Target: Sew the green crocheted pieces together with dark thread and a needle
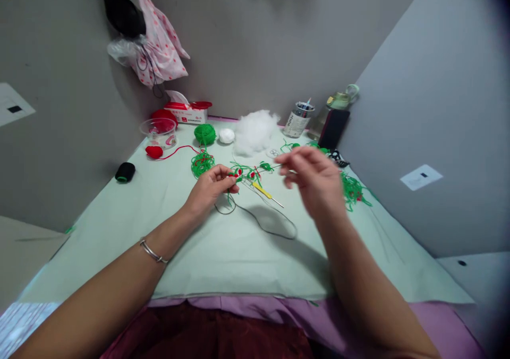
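here, the left hand pinches yarnwork, the right hand curls, hold unclear, and a box bears unreadable lettering.

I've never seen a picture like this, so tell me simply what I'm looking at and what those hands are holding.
There is no machine here: these are a person's own bare hands, seen by a camera worn on their head, looking forward and down. The left hand holds a small green and red yarn piece. The right hand is raised and blurred, so I can't be sure what it grips. On the pale table cover lie a yellow-handled tool, a green yarn ball and fluffy white stuffing.
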The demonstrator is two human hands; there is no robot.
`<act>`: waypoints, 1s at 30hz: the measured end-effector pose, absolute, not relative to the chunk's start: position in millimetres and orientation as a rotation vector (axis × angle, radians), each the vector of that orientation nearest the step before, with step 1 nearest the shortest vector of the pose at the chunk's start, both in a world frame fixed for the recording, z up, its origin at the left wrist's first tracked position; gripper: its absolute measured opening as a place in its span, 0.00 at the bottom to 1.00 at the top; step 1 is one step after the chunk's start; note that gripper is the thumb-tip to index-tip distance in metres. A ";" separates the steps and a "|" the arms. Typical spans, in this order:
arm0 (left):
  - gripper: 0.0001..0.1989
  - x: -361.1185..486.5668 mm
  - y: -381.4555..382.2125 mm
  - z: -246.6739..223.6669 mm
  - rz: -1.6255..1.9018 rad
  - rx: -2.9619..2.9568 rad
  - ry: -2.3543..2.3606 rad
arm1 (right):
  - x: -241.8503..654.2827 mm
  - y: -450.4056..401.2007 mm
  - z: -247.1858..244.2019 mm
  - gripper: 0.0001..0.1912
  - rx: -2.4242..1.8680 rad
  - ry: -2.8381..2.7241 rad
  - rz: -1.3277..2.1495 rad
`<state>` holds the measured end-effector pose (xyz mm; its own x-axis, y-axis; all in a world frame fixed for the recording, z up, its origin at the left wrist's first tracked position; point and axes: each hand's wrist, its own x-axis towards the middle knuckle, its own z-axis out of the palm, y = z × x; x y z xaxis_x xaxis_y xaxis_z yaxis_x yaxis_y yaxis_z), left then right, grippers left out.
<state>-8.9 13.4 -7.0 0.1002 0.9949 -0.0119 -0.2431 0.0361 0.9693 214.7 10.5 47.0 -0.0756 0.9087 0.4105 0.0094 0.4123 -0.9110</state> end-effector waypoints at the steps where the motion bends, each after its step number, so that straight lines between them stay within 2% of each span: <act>1: 0.10 -12.5 16.0 -7.2 1.260 1.033 0.983 | 235.8 14.0 56.1 0.07 -0.885 -1.373 0.887; 6: 0.10 -22.7 23.0 -3.5 1.348 0.961 1.020 | 352.6 30.1 80.5 0.04 -0.834 -1.017 0.398; 9: 0.10 -17.6 20.5 -2.9 1.331 0.989 1.003 | 358.8 33.2 76.5 0.08 -0.823 -1.022 0.321; 11: 0.10 -12.9 17.6 -4.0 1.314 1.027 1.001 | 325.3 32.3 67.9 0.04 -0.874 -1.110 0.430; 14: 0.11 -8.0 12.9 -5.7 1.275 1.087 1.018 | 251.4 26.3 47.6 0.10 -1.028 -1.468 0.673; 19: 0.11 -3.7 6.5 -6.4 1.228 1.132 1.014 | 173.1 13.4 13.1 0.08 -1.136 -1.904 0.696; 22: 0.11 -3.9 6.5 -6.7 1.226 1.146 1.015 | 174.7 13.6 14.9 0.09 -1.084 -1.933 0.686; 27: 0.08 -16.1 19.2 -7.5 1.362 1.074 1.090 | 232.7 9.4 59.7 0.10 -0.788 -1.619 0.928; 30: 0.08 -23.9 28.7 -9.1 1.412 1.036 1.142 | 277.0 -4.1 81.7 0.17 -0.546 -1.429 0.848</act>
<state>-23.9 28.7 -9.1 -0.1292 0.9912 0.0274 -0.1809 -0.0507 0.9822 277.0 -4.1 81.7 -0.0622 0.7775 0.6258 -0.1767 0.6085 -0.7736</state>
